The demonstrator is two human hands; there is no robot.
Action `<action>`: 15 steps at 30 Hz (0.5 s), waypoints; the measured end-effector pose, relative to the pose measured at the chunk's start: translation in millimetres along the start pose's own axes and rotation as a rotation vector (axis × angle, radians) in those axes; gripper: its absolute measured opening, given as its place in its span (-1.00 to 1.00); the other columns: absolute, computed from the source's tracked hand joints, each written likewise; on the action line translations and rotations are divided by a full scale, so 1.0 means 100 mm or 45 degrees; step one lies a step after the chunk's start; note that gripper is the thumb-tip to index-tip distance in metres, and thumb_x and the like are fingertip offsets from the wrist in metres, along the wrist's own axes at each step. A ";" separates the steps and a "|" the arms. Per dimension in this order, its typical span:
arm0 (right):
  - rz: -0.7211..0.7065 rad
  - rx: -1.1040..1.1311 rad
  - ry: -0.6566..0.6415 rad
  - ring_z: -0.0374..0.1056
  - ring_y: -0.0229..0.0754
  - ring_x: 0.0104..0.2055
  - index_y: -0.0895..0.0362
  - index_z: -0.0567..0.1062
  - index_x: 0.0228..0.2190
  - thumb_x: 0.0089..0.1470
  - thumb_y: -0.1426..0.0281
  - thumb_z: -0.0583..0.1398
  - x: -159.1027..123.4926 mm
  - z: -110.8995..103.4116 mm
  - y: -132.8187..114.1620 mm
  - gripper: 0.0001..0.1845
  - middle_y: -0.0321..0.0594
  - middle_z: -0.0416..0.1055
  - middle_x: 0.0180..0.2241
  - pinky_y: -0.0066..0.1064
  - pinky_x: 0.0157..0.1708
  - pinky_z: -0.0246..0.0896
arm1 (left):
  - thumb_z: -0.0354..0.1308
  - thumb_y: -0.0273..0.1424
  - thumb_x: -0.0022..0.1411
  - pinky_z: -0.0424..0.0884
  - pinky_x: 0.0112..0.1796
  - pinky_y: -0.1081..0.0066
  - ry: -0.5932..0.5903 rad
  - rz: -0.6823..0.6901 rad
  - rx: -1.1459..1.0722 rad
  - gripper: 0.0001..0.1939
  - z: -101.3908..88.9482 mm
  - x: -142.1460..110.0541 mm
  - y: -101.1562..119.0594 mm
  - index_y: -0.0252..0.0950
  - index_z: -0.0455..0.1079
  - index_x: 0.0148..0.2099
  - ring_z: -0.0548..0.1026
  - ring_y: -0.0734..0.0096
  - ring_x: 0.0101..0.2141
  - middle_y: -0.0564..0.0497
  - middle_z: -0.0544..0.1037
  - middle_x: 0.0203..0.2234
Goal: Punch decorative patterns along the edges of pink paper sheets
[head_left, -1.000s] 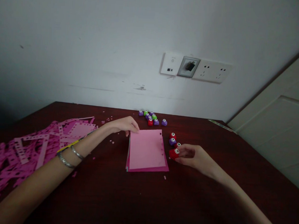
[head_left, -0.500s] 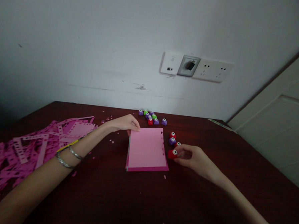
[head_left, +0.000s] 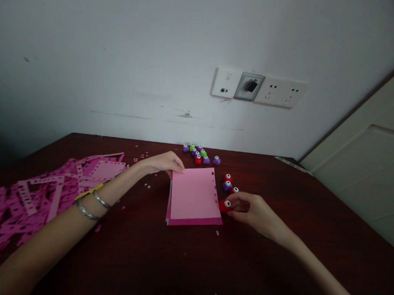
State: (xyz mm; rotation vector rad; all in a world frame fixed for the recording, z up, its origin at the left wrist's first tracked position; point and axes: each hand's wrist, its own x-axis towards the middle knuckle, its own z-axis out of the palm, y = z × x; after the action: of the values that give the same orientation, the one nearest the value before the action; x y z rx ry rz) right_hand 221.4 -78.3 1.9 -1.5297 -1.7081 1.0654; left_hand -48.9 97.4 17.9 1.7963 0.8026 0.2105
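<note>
In the head view, the small marking on the white wall plate (head_left: 225,83) is too faint to read. The left hand (head_left: 166,162) pinches the upper left corner of a smooth pink sheet (head_left: 193,193) above darker pink paper (head_left: 196,222) on the dark table (head_left: 138,259). The right hand (head_left: 255,212) grips a rounded red punch (head_left: 224,206) at the sheet's hole-dotted right edge.

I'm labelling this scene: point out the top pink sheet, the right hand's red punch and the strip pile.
Top pink sheet (head_left: 192,194), head view: middle of its face.
Red punch (head_left: 223,206), head view: its body.
Strip pile (head_left: 56,198), head view: a central strip.
</note>
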 end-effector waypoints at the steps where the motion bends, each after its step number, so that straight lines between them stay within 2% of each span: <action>1: -0.002 -0.003 0.002 0.40 -0.22 -0.34 0.13 0.48 -0.38 -0.15 0.47 0.24 0.00 0.00 0.00 -0.83 -0.28 0.46 -0.39 -0.38 -0.29 0.33 | 0.23 -0.27 -0.04 0.33 -0.47 0.45 -0.004 -0.003 -0.003 -0.73 0.00 0.00 0.00 -0.35 0.49 -0.32 0.44 0.46 -0.47 -0.04 0.53 -0.49; 15: -0.012 -0.034 -0.006 0.41 -0.20 -0.34 0.13 0.49 -0.42 -0.16 0.48 0.22 0.01 0.01 0.01 -0.85 -0.27 0.47 -0.39 -0.36 -0.29 0.33 | 0.24 -0.29 -0.05 0.33 -0.50 0.49 -0.005 -0.024 -0.024 -0.75 0.02 0.02 -0.02 -0.37 0.48 -0.34 0.43 0.49 -0.50 -0.02 0.53 -0.53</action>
State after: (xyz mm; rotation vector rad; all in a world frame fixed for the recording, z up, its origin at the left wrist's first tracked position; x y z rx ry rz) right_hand 220.6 -77.9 0.3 -1.5357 -1.7374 1.0458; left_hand -46.9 97.7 15.2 1.7703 0.8123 0.2019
